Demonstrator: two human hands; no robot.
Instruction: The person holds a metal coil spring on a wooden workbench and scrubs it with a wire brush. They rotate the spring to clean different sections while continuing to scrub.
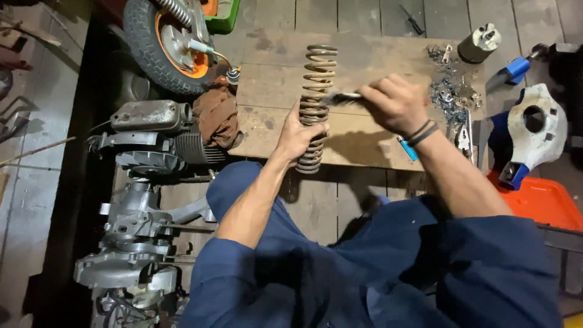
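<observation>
**Spring gripped upright, brush laid against its coils**

Closest in, blue sleeves and blue trousers fill the bottom of the view. Up from there, the left hand wraps around the lower part of a rusty coil spring, fingers curled shut on the coils, thumb across the front. The spring stands roughly upright on a wooden board, its lower end near the board's front edge. The right hand is closed tight around the handle of a small brush, bristles touching the spring at mid-height; dark bands circle that wrist. Just beside the wrist lies a small blue lighter.

Off to the left, a grey engine block sits on the floor with a brown rag against it. On the right, an orange tray and a white housing. Further back on the board, a heap of metal scraps and a dark cylinder. At the far top left, a small wheel with an orange hub.
</observation>
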